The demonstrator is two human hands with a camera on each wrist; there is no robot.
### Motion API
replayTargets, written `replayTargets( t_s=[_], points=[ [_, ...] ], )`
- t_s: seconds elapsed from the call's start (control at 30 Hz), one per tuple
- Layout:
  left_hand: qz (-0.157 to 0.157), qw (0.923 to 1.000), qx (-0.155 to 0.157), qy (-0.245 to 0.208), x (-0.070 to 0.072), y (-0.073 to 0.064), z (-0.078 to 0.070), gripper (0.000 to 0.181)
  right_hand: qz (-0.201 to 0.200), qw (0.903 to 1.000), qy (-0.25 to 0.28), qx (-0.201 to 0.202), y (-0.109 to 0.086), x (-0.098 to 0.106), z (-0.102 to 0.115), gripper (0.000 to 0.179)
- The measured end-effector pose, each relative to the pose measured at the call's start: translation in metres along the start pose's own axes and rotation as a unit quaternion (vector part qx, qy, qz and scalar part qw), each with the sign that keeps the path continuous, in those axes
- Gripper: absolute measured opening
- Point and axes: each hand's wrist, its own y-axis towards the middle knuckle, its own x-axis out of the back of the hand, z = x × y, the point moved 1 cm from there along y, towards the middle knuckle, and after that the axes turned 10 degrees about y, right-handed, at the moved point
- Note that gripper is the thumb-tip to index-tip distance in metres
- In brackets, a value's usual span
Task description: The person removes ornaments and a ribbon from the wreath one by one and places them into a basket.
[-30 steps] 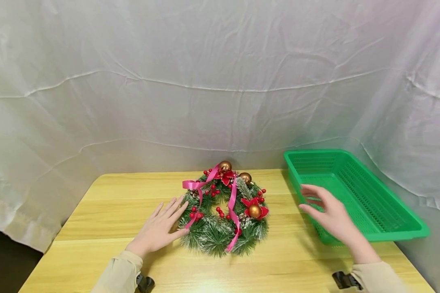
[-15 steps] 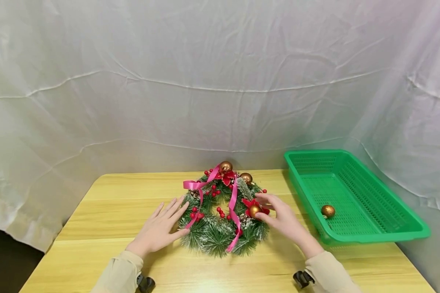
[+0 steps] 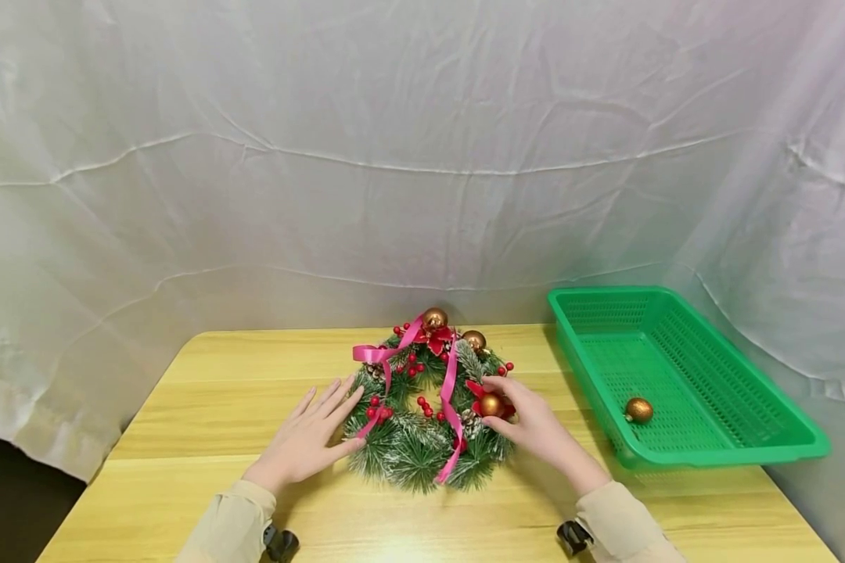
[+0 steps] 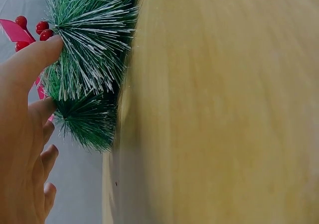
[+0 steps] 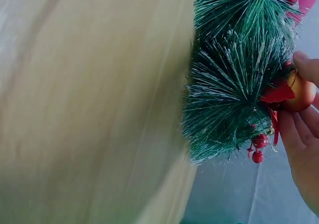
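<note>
A green frosted Christmas wreath [image 3: 415, 457] lies on the wooden table, trimmed with red berries, red flowers and a pink ribbon [image 3: 449, 383]. My left hand [image 3: 308, 438] rests on its left edge, fingers spread and straight; the left wrist view shows the thumb [image 4: 47, 50] against the frosted needles. On the wreath's right side, my right hand [image 3: 531, 418] holds a gold Christmas ball [image 3: 491, 404] between thumb and fingers. That ball [image 5: 300, 92] sits against a red flower [image 5: 278, 93] in the right wrist view. More gold balls [image 3: 434, 319] are at the wreath's back.
A green plastic basket [image 3: 728, 457] stands at the right, with one glittery gold ball [image 3: 638, 410] inside. Grey-white cloth [image 3: 422, 219] hangs behind the wooden table [image 3: 204, 407] and along its sides.
My right hand has moved left from the basket's edge to the gold ball on the wreath. A glittery ball now lies in the basket. The left hand has stayed put.
</note>
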Motion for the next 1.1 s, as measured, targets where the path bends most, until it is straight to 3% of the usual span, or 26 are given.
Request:
replayTargets(
  t_s=[0.4, 0.83, 0.93, 1.1],
  points=[
    [-0.002, 1.0000, -0.003, 0.000, 0.003, 0.001, -0.001, 0.081, -0.050, 0.9980, 0.017, 0.033, 0.002, 0.024, 0.014, 0.066],
    [0.007, 0.9999, 0.001, -0.009, 0.003, 0.001, -0.002, 0.081, -0.117, 0.9921, -0.041, 0.016, -0.027, 0.088, 0.022, 0.070],
    [0.000, 1.0000, -0.001, -0.009, 0.002, 0.001, -0.002, 0.081, -0.130, 0.9897, -0.060, -0.004, -0.041, 0.109, 0.017, 0.072],
    [-0.012, 0.9999, -0.001, -0.010, 0.000, 0.000, 0.000, 0.081, -0.137, 0.9839, -0.081, -0.082, -0.066, 0.144, 0.003, 0.071]
  ],
)
